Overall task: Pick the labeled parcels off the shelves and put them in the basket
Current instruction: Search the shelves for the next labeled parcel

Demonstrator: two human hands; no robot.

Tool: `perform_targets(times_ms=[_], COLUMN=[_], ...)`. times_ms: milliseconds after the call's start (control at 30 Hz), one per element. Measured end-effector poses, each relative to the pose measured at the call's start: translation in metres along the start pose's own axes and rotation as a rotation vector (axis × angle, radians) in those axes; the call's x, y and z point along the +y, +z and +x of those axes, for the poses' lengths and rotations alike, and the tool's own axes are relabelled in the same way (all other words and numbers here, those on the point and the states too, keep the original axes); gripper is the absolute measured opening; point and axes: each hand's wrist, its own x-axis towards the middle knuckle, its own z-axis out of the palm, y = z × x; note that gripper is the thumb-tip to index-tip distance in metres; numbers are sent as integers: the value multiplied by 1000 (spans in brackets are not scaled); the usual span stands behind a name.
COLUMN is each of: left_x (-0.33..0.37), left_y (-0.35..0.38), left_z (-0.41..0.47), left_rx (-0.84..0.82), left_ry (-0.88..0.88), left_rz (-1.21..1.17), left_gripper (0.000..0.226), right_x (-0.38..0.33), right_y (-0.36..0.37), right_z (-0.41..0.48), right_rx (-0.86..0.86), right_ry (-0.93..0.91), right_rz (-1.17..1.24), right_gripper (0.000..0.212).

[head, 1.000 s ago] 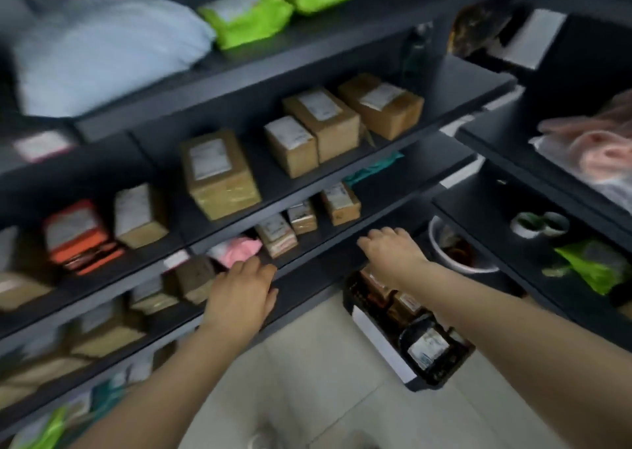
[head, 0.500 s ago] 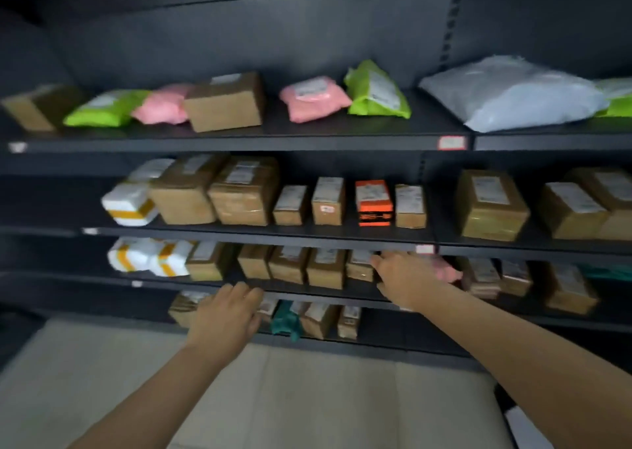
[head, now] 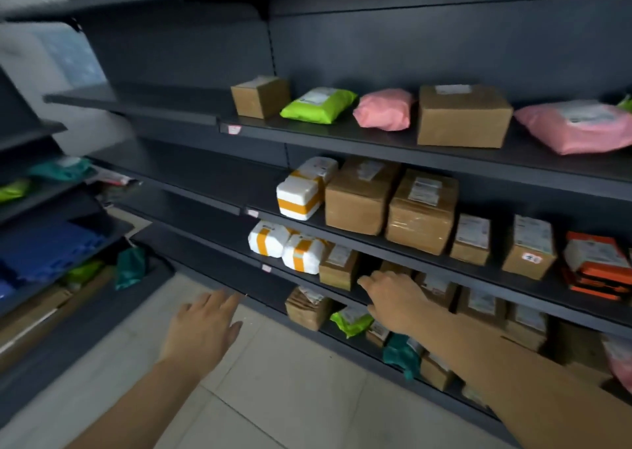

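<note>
Dark shelves (head: 376, 138) carry labeled parcels: cardboard boxes (head: 463, 115), pink bags (head: 384, 109), a green bag (head: 318, 104), and white foam boxes with orange tape (head: 299, 197). My right hand (head: 393, 298) reaches to the third shelf, fingers loosely bent, just right of a small brown box (head: 337, 267); whether it touches a parcel is unclear. My left hand (head: 201, 329) hovers flat above the floor in front of the lowest shelf, holding nothing. The basket is out of view.
A second rack (head: 51, 209) stands at the left with blue items (head: 44, 250), green and teal bags and flat cardboard. Pale floor tiles (head: 273, 397) lie between the racks. More small boxes and an orange package (head: 596, 263) sit at the right.
The view has swung left along the shelving; the basket seen a second ago is gone from sight. Both hands have moved left with it, still holding nothing.
</note>
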Motion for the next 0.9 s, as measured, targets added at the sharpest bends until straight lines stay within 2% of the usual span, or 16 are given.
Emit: perform_targets(times_ms=[367,500,667,900], left_x=[-82,-117,-151,-152], left_y=[64,85,138,260], left_z=[88,117,167,247], left_rx=[-98,-112,-92,-62], left_ry=[-108,-119,8,267], left_rz=[17,14,-30,-188], left_gripper=[44,43,51,58], right_x=[-31,-45,-61,-70], right_y=[3,-5,22,110], right_z=[182,232,280,328], right_rx=[11,5,-69,-107], right_ry=[-98,-110,-39,221], right_rz=[36,76,111,269], right_gripper=[34,38,38,46])
